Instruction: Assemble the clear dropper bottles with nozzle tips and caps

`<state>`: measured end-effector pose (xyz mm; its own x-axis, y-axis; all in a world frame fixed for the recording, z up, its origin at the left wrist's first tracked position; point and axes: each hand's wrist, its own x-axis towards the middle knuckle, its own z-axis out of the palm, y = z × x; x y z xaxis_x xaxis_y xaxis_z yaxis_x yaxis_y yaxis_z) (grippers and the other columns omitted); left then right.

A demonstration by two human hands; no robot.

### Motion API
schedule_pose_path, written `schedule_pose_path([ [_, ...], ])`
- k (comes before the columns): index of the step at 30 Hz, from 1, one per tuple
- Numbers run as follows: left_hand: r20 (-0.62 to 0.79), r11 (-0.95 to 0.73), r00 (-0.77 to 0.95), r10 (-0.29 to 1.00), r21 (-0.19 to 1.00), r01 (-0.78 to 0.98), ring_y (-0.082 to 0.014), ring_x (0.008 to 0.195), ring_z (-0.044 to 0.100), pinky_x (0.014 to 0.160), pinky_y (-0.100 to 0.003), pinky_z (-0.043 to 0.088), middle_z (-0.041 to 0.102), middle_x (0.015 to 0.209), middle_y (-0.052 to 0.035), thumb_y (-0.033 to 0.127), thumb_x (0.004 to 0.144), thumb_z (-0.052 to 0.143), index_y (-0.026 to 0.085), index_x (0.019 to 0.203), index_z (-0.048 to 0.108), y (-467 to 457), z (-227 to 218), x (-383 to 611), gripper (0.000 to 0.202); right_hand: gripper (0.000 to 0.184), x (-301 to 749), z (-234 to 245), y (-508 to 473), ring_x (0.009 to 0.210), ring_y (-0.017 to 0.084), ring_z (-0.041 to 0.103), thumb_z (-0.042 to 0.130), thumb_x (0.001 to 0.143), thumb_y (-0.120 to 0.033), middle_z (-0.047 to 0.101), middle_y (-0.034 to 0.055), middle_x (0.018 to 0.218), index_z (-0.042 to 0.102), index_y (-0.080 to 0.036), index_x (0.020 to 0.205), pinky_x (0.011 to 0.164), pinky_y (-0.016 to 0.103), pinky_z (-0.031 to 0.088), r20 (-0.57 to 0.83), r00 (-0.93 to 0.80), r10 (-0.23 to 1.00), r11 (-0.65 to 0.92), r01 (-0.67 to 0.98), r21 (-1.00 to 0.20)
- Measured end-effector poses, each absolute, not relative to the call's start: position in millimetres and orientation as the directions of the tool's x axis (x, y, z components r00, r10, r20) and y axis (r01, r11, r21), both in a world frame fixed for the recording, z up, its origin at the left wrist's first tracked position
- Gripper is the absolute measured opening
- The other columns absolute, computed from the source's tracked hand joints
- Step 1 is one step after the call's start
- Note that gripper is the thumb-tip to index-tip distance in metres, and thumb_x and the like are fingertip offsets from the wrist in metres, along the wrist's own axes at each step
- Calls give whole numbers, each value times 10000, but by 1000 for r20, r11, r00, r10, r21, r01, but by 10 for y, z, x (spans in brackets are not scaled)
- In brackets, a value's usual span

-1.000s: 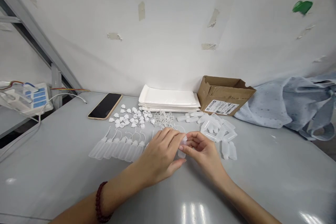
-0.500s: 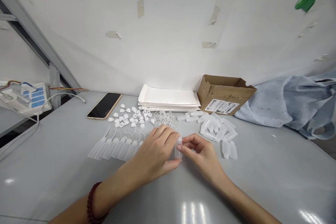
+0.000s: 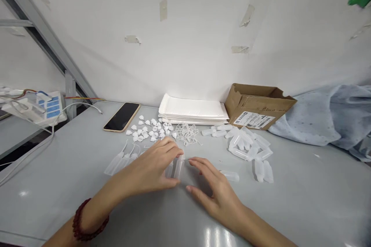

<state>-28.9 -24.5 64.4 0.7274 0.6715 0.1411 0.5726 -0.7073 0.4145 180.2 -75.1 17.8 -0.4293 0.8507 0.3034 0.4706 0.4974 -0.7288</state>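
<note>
My left hand grips a small translucent plastic bottle by its cap end, low over the grey table. The bottle is at the right end of a row of capped bottles, most of which my hand hides. My right hand hovers just right of the bottle, holding nothing, fingers spread, not touching it. A single uncapped bottle lies beside my right hand.
Behind my hands lie a pile of white caps, thin plastic loops and several loose bottles. A phone, stacked white pads, a cardboard box and blue cloth line the wall. A power strip sits left.
Both hands held the bottle together before. Now my right hand has let go and spread out, and my left hand has carried the bottle down and left to the row's end.
</note>
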Motion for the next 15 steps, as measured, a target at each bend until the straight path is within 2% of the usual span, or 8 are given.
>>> schedule_pose_path([
  [3,91,-685,732,675,445,576,-233,987,456,810,-347,448,557,946,-33,183,691,666,197,1028,549,-241,632,-329,357,519,1775,122,-794,1251,250,460,557,874,-238,452,156,1361,376,-167,1354,1022,384,443,269,-514,814,542,508,-670],
  [7,49,-679,738,673,435,591,-228,959,450,814,-346,434,561,925,-31,152,672,655,181,984,565,-259,613,-305,326,560,1757,74,-820,1275,266,432,547,881,-254,430,165,1377,328,-164,1389,1032,405,439,264,-551,791,576,529,-623],
  [15,22,-672,735,677,425,606,-229,932,450,772,-334,435,555,887,-30,154,666,639,174,911,559,-266,615,-289,258,531,1752,102,-840,1256,278,449,549,882,-268,447,169,1359,362,-168,1368,1008,423,461,253,-561,788,584,550,-597],
])
